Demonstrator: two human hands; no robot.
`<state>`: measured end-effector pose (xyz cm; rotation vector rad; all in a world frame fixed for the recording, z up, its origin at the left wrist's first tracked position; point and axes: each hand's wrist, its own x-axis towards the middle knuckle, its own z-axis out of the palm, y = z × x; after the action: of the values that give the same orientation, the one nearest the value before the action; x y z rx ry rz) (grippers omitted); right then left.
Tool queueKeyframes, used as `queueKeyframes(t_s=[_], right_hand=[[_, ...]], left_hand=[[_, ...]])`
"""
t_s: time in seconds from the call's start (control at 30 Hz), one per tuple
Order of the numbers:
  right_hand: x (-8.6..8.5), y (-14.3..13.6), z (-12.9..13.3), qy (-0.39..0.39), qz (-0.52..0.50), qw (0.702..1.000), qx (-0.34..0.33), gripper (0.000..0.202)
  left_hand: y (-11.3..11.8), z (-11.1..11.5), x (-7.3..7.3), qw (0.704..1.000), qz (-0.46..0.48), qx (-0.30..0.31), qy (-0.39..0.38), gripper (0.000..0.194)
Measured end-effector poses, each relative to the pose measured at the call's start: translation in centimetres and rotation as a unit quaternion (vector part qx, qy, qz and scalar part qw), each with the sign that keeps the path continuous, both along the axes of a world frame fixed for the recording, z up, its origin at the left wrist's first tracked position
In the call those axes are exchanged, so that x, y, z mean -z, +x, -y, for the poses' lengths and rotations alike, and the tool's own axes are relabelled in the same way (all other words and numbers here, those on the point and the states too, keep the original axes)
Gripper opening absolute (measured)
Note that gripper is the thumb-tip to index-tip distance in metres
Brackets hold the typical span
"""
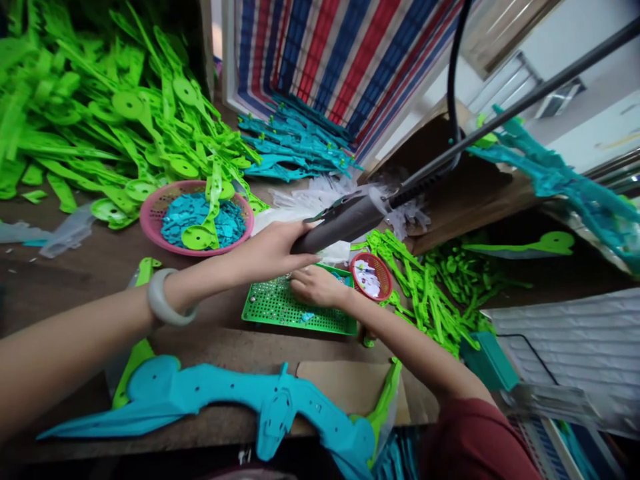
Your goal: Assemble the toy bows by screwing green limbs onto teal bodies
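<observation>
My left hand (pixel 277 250), with a pale bangle (pixel 163 298) on its wrist, is wrapped round a dark grey electric screwdriver (pixel 350 217) that lies slantwise in the air, its cord end up to the right. Just below it, my right hand (pixel 317 287) reaches into a green perforated tray (pixel 285 321) of small shiny screws. Its fingers are curled together at the screws; what they pinch is hidden. Nearest me lies a turquoise plastic toy bow body (pixel 225 388), with bright green arms (pixel 385 400) under its two ends.
A pink basket (pixel 147 213) of small blue parts stands left of the tray, a red basket (pixel 389 283) of white pieces right of it. Green parts (pixel 125 107) heap up at left, more (pixel 425 293) at right. Turquoise parts (pixel 295 147) are stacked behind. A dark rod (pixel 525 97) crosses the upper right.
</observation>
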<state>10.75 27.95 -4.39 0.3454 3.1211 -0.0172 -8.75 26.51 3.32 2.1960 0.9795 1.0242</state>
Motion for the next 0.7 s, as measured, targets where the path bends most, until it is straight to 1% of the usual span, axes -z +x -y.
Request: queueKeyframes(t_s=[0.07,0.1,0.13,0.2,0.23,0.27,0.33,0.37,0.4,0.47,0.5,0.53,0.6,0.63,0.67,0.7], right_hand=[[-0.5,0.2,0.6,-0.011,-0.027,0.998,0.050,0.020],[-0.8,-0.2,1.2,-0.046,-0.045,0.996,0.065,0.019],[-1.0,-0.8,2.0,-0.099,-0.059,0.991,0.067,0.019],[-1.5,-2.1,3.4,-0.216,-0.063,0.974,0.035,0.020],[-1.8,-2.3,3.9,-0.253,-0.050,0.966,0.006,0.023],[-2.1,-2.2,4.1,-0.262,-0.030,0.964,-0.019,0.028],[-2.6,-0.7,4.0,-0.228,0.004,0.973,-0.034,0.036],[-2.9,0.3,3.8,-0.204,0.016,0.979,-0.022,0.039],[-3.1,1.2,3.6,-0.183,0.023,0.983,0.004,0.041],[-3.4,2.2,3.6,-0.169,0.007,0.983,0.075,0.041],[-3.5,2.2,3.8,-0.183,-0.011,0.978,0.099,0.040],[-3.5,1.8,4.1,-0.212,-0.029,0.971,0.111,0.038],[-3.4,0.9,4.9,-0.278,-0.043,0.954,0.104,0.035],[-3.3,0.6,5.2,-0.299,-0.034,0.948,0.100,0.034],[-3.2,0.7,5.5,-0.305,-0.018,0.946,0.110,0.035],[-3.1,1.2,5.5,-0.300,-0.005,0.944,0.135,0.037]], left_hand=[[0.3,0.1,-0.1,1.000,-0.004,0.011,-0.009,0.028],[0.5,0.1,-0.1,1.000,-0.002,0.014,-0.013,0.026],[0.7,0.1,-0.2,1.000,0.001,0.017,-0.015,0.025],[1.1,0.2,-0.2,1.000,0.004,0.014,-0.015,0.024],[1.2,0.2,-0.2,1.000,0.001,0.010,-0.013,0.025],[1.3,0.3,-0.2,1.000,-0.004,0.007,-0.013,0.027],[1.3,0.4,-0.2,1.000,-0.020,0.003,-0.019,0.029],[1.3,0.5,-0.2,0.999,-0.028,0.003,-0.025,0.029],[1.3,0.5,-0.2,0.999,-0.037,0.003,-0.032,0.029],[1.5,0.4,-0.2,0.998,-0.052,-0.001,-0.048,0.030],[1.6,0.4,-0.2,0.997,-0.056,-0.003,-0.056,0.031],[1.8,0.3,-0.2,0.996,-0.059,-0.004,-0.063,0.032],[2.2,0.3,-0.3,0.995,-0.062,-0.005,-0.074,0.035],[2.3,0.3,-0.4,0.995,-0.064,-0.004,-0.076,0.036],[2.4,0.4,-0.5,0.995,-0.067,-0.003,-0.076,0.037],[2.4,0.6,-0.7,0.995,-0.070,0.001,-0.075,0.039]])
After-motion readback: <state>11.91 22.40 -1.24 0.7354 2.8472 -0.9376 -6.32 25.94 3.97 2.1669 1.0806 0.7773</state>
